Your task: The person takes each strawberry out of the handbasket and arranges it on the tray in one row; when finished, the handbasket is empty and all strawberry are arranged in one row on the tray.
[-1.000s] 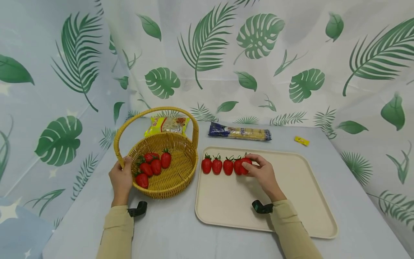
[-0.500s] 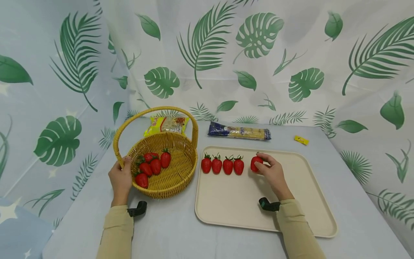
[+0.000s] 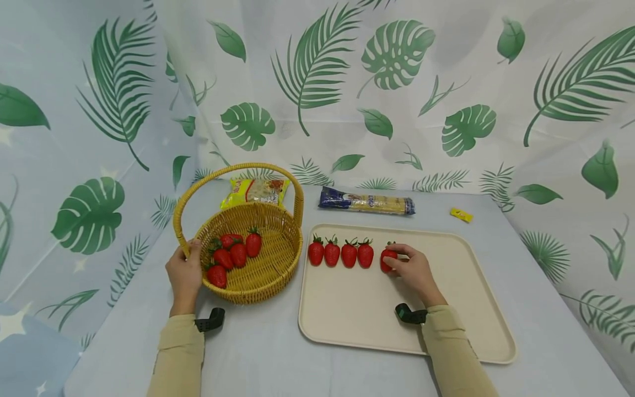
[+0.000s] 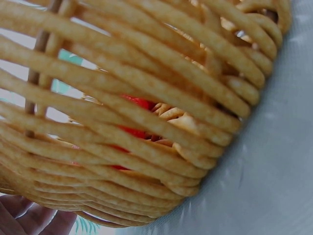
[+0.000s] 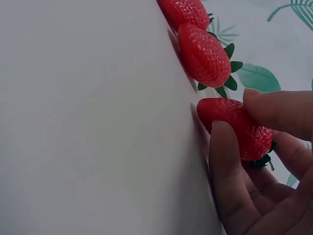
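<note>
At the left, my left hand (image 3: 184,274) grips the near-left rim of a yellow wicker basket (image 3: 275,270), where the arched handle meets it. Several red strawberries (image 3: 239,255) with green leaves lie inside. The left wrist view shows the woven wall (image 4: 122,166) close up, with fingertips (image 4: 41,223) below. Over the beige tray (image 3: 347,314), my right hand (image 3: 414,270) pinches one strawberry (image 5: 234,125) between thumb and fingers, close to the tray surface. Several other strawberries (image 3: 349,255) stand in a row to its left, leaves pointing away, with a small gap between.
Behind the basket lies a yellow food packet (image 3: 258,192). A long blue-and-yellow packet (image 3: 367,203) rests behind the tray. Farther right is a small yellow sachet (image 3: 462,215). A leaf-patterned curtain (image 3: 317,82) rises behind the table.
My right hand has moved right with the strawberry, away from the row's end, then lowered it toward the tray and slightly back left. The left hand and basket stay put.
</note>
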`<state>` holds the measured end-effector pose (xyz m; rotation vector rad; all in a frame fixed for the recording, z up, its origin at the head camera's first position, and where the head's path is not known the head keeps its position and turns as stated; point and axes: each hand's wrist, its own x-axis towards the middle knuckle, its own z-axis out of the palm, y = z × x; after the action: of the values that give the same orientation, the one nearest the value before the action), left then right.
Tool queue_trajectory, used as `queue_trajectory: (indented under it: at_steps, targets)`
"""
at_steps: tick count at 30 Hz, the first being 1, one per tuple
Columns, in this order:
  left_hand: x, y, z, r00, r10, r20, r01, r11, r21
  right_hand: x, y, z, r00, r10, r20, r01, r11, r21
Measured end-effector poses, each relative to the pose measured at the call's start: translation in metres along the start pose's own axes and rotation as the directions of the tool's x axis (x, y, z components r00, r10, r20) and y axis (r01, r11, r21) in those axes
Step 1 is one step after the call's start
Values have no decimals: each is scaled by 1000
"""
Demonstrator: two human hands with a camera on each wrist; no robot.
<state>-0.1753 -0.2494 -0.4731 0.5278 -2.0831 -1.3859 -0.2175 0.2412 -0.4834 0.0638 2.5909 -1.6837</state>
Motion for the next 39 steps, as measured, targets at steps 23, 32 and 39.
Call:
queue_trajectory:
  at_steps: [23, 32, 39]
  targets:
    - [0, 1, 0, 1000, 6, -12, -6, 1000, 26, 1, 1, 4, 998, -15, -56, 10, 996, -89]
    - [-1, 1, 1, 1000, 8, -18, -8, 1000, 29, 2, 2, 7, 999, -10, -45, 8, 999, -53]
    - [0, 0, 1, 1000, 9, -15, -8, 1000, 25, 2, 0, 7, 999, -3, -35, 1, 999, -41]
